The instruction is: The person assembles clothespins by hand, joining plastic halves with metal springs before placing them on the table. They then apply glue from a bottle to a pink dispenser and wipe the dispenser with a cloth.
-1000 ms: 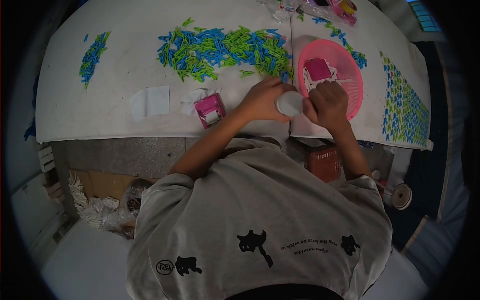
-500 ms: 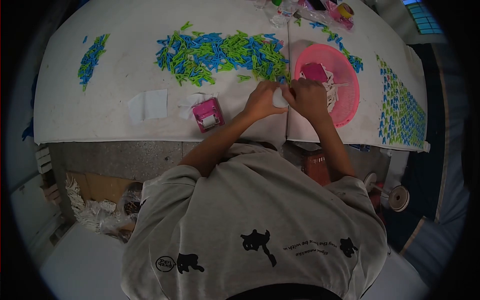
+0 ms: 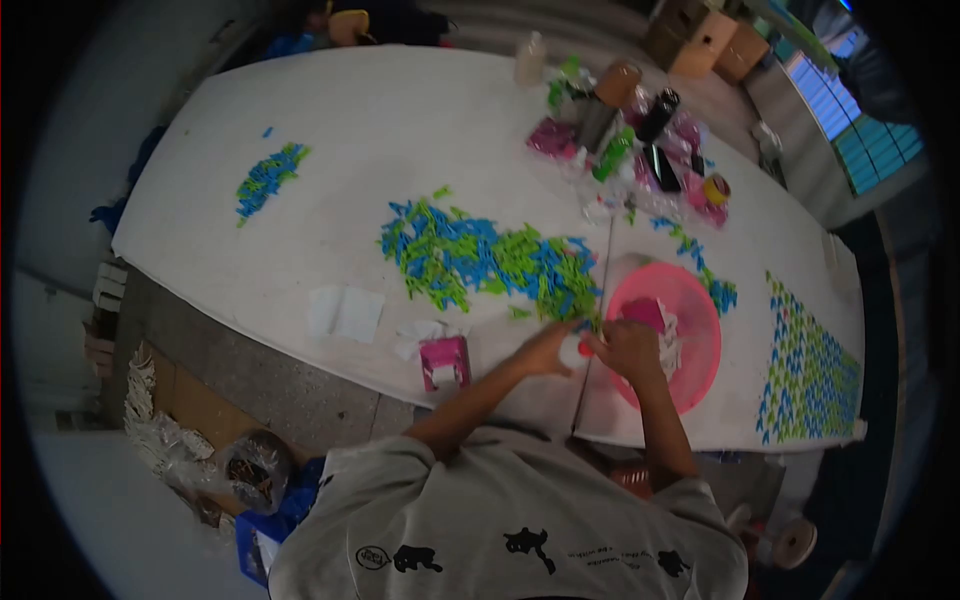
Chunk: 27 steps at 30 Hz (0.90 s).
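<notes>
My left hand (image 3: 545, 350) is closed around a small white rounded object (image 3: 570, 351), which has a red spot at its right end. I cannot make out its kind. My right hand (image 3: 632, 350) meets the red end with its fingertips, and its fingers are bent. Both hands are over the white table near its front edge. Just beyond them lies a pile of green and blue plastic clips (image 3: 490, 255). Right beside my right hand stands a pink basket (image 3: 712, 350) with white strips and a dark pink piece (image 3: 643, 313) in it.
A pink dispenser (image 3: 444, 362) and white paper (image 3: 345, 312) lie to the left. Rows of clips (image 3: 808, 370) cover the right end; a smaller clip pile (image 3: 270, 183) is far left. Bottles, a phone (image 3: 662, 168) and tape (image 3: 716, 189) stand or lie at the back.
The head view has tilted up and turned, showing more of the table's far side. Both hands stay together at the white object; its red end now shows.
</notes>
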Each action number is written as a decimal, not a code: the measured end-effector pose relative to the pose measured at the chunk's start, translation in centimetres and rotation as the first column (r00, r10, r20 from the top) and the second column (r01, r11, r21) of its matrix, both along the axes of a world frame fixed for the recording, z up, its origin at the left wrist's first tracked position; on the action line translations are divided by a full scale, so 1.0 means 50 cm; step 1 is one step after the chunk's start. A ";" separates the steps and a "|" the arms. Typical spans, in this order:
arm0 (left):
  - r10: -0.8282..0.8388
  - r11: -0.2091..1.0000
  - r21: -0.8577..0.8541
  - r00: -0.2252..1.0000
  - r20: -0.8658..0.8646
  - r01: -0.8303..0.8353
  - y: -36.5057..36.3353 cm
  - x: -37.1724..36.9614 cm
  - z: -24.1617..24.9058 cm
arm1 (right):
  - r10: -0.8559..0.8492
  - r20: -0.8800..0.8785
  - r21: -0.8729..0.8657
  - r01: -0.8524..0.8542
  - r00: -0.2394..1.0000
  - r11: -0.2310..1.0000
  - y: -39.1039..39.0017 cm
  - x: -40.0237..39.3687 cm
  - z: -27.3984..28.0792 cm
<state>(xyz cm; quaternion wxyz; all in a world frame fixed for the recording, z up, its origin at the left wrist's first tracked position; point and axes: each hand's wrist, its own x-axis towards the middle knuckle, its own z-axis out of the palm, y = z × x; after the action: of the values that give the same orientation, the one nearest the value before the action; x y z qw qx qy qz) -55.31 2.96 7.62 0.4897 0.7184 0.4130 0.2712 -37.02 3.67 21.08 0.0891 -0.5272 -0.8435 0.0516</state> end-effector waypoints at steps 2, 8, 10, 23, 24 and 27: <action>-0.001 0.996 0.085 0.998 -0.061 0.007 -0.013 -0.033 0.012 | -0.050 -0.125 0.079 0.060 0.991 0.995 0.022 0.003 0.085; 0.179 0.964 -0.182 0.980 -0.086 -0.192 -0.087 -0.282 0.131 | 0.067 -0.603 0.145 0.027 0.795 0.989 0.012 -0.009 0.360; 0.135 0.928 -0.342 0.989 -0.061 -0.148 -0.136 -0.380 0.181 | 0.289 -0.619 0.037 -0.341 0.730 0.939 -0.027 -0.052 0.363; 0.392 0.542 -0.792 0.918 -0.057 -0.281 -0.972 -0.896 0.138 | 0.282 -0.140 -0.882 -0.249 0.949 0.400 -0.304 -0.430 -0.123; 0.464 0.489 -0.817 0.884 -0.055 -0.307 -1.023 -0.909 0.138 | 0.296 -0.146 -0.889 -0.256 0.944 0.379 -0.313 -0.479 -0.127; 0.611 0.386 -0.847 0.789 -0.063 -0.366 -1.092 -0.960 0.118 | 0.341 -0.174 -0.896 -0.292 0.924 0.334 -0.332 -0.616 -0.123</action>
<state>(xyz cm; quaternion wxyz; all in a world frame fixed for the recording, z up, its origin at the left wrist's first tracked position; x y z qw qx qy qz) -103.31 -51.65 13.52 0.7121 0.2032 0.6158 0.2692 -67.80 -12.94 14.94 -0.2429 -0.3163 -0.7648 0.5060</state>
